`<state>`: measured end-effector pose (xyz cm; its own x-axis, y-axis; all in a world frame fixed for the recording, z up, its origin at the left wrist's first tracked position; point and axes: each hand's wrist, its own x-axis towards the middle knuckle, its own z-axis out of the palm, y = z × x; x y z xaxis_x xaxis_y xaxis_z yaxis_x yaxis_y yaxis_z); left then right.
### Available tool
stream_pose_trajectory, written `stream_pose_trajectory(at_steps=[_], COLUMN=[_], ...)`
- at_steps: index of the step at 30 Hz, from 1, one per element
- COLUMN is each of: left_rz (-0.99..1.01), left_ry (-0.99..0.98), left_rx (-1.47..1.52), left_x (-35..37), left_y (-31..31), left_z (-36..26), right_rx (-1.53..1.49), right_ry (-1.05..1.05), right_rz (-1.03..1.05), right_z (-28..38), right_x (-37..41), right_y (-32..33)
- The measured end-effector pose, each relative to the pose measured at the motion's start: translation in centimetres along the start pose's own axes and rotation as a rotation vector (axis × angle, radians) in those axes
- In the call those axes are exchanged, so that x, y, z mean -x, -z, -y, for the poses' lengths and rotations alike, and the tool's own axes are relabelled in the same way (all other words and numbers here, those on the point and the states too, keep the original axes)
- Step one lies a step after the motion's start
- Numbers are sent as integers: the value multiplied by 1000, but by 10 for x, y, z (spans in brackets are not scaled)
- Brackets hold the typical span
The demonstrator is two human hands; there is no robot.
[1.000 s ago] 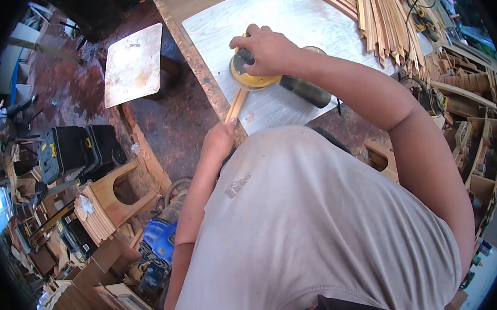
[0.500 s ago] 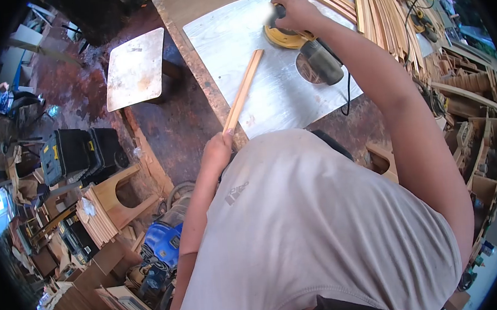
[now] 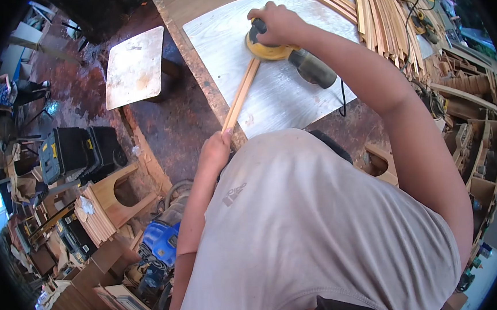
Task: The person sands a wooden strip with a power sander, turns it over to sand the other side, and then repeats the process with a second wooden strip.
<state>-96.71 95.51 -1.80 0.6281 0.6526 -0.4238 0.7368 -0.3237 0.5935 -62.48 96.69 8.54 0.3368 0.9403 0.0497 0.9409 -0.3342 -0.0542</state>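
My left hand (image 3: 216, 150) is closed on the near end of a narrow wooden strip (image 3: 240, 97), which lies slantwise over the edge of the workbench (image 3: 202, 80). In my right hand (image 3: 277, 23) is a yellow and black orbital sander (image 3: 270, 51), gripped from above by its top handle. The sander's pad overlaps the far end of the strip in this view. Beneath both lies a pale grey-white board (image 3: 217, 36). A dark dust canister (image 3: 313, 70) sticks out from the sander toward me, and a black cord hangs beside it.
Many wooden strips (image 3: 386, 24) are stacked at the back right, with another sander (image 3: 424, 24) beyond them. A square-topped stool (image 3: 136, 68) stands left of the bench. Black toolboxes (image 3: 67, 155) and a blue machine (image 3: 162, 241) sit on the floor. A person (image 3: 10, 91) is far left.
My right hand has moved the sander left and toward me, from the middle of the board onto the strip's far end. My left hand still holds the strip in nearly the same place.
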Motion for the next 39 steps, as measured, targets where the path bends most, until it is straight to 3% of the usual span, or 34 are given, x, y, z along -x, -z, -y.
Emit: stream_pose_trajectory(at_steps=[3, 6, 16, 19, 25, 28, 35, 39], left_rz=[50, 20, 3, -4, 13, 26, 41, 56], left_ry=[44, 35, 15, 16, 11, 5, 2, 29], left_rx=[1, 17, 10, 24, 11, 11, 6, 58], left_x=[-4, -1, -5, -5, -10, -9, -12, -6], left_y=[0, 2, 2, 4, 4, 5, 5, 9], left_z=[-2, -3, -5, -8, -9, -9, -11, -15], right_rx=[-51, -20, -50, 42, -53, -21, -85, -76], right_ry=[31, 13, 48, 3, 79, 65, 123, 91], right_rz=[111, -16, 90, -14, 158, -24, 87, -10], right_z=[9, 1, 13, 8, 29, 9, 35, 17], right_x=[9, 2, 13, 9, 31, 17, 37, 23], right_y=[7, -2, 5, 4, 10, -2, 10, 0])
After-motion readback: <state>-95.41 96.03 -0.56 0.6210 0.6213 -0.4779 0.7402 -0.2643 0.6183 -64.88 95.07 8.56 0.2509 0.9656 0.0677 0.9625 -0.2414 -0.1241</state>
